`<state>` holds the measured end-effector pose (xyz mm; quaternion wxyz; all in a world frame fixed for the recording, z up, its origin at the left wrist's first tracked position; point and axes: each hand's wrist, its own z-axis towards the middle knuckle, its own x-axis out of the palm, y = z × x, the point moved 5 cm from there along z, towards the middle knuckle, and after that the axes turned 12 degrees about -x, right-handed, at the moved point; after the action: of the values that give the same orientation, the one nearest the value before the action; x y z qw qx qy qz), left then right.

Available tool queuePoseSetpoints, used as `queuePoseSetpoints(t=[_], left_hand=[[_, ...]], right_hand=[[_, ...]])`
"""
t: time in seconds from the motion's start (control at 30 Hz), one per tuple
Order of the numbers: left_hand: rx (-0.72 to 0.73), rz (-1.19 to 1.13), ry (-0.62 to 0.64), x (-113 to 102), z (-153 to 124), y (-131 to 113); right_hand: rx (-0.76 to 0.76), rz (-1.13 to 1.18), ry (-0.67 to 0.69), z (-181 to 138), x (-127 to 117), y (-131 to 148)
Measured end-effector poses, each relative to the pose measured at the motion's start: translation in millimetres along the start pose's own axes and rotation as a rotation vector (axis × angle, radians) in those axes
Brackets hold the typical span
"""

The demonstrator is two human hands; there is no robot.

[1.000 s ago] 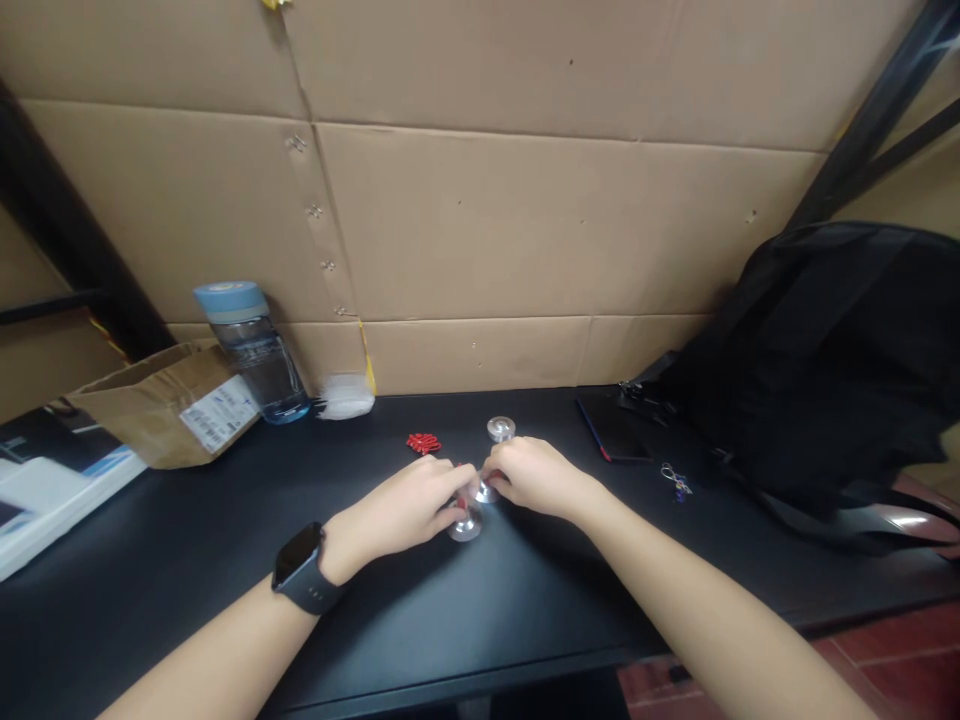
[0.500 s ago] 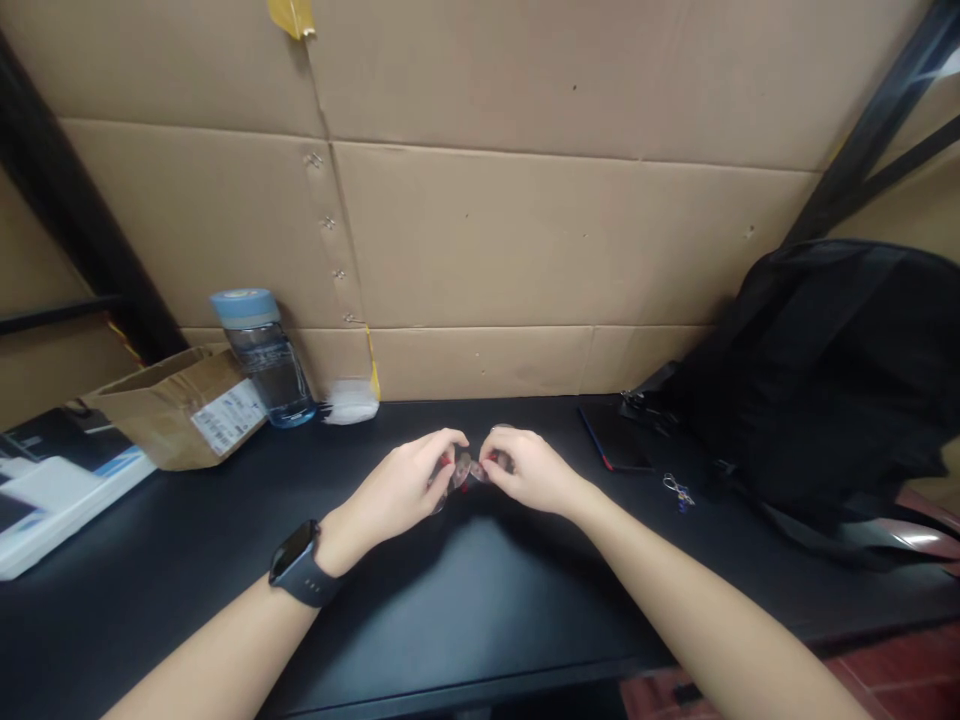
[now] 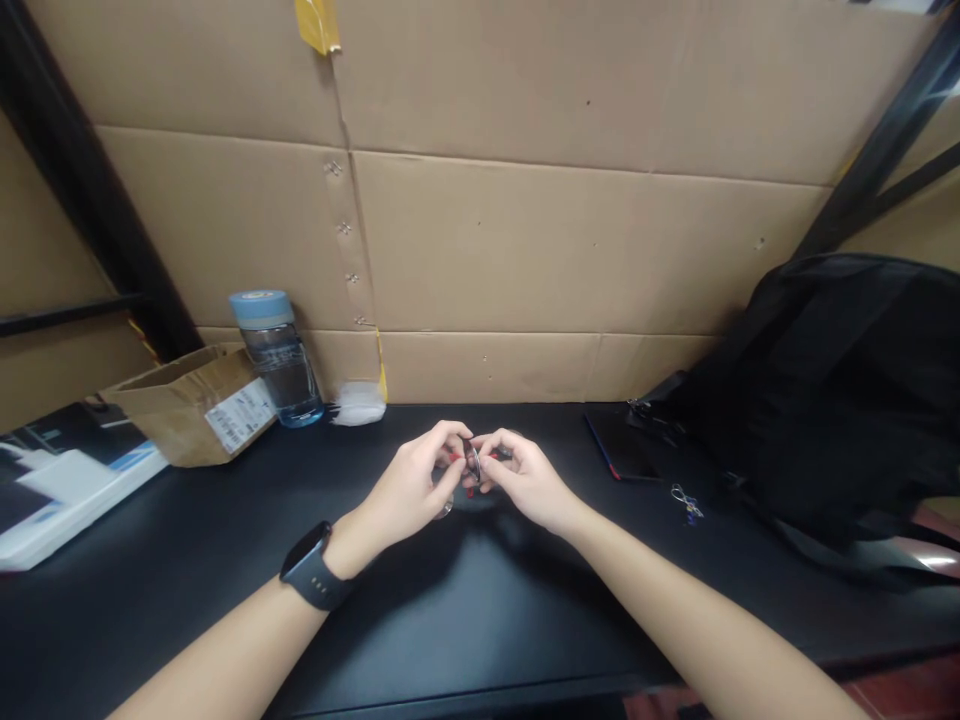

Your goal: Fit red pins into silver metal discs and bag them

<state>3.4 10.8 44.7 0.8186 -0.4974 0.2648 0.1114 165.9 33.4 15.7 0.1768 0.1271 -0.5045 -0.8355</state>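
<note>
Over the black tabletop (image 3: 484, 610), in the middle of the head view, both my hands meet around a small piece with a thin, curved, shiny metal edge and red bits (image 3: 475, 462). Its exact kind is too small and too covered to make out. My left hand (image 3: 416, 475), with a dark watch (image 3: 311, 565) on its wrist, pinches the left side between thumb and fingers. My right hand (image 3: 529, 475) pinches the right side, its fingertips nearly touching those of the left. A round, glassy or metallic bit (image 3: 445, 507) shows below the left fingers.
At the left stand a clear bottle with a blue lid (image 3: 279, 355), an open cardboard box (image 3: 199, 405) and a white box (image 3: 82, 505). A dark flat device (image 3: 622, 447), a small wire-and-blue trinket (image 3: 688, 504) and a black backpack (image 3: 847, 410) lie right. A cardboard wall (image 3: 480, 250) rises behind.
My hands have drawn closer together, and the held piece has turned so its curved metal edge shows between the fingertips. The whole view has shifted slightly.
</note>
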Motion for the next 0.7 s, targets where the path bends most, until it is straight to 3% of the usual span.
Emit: queuePoseSetpoints(t=[0.47,0.7], left_hand=[[0.014,0.111,-0.029,-3,2,1],[-0.015,0.337,-0.15,-20,12,9]], right_hand=[[0.12,0.19,-0.042,-1,0,-4],[0.095,0.057,0.006,-3,0,-10]])
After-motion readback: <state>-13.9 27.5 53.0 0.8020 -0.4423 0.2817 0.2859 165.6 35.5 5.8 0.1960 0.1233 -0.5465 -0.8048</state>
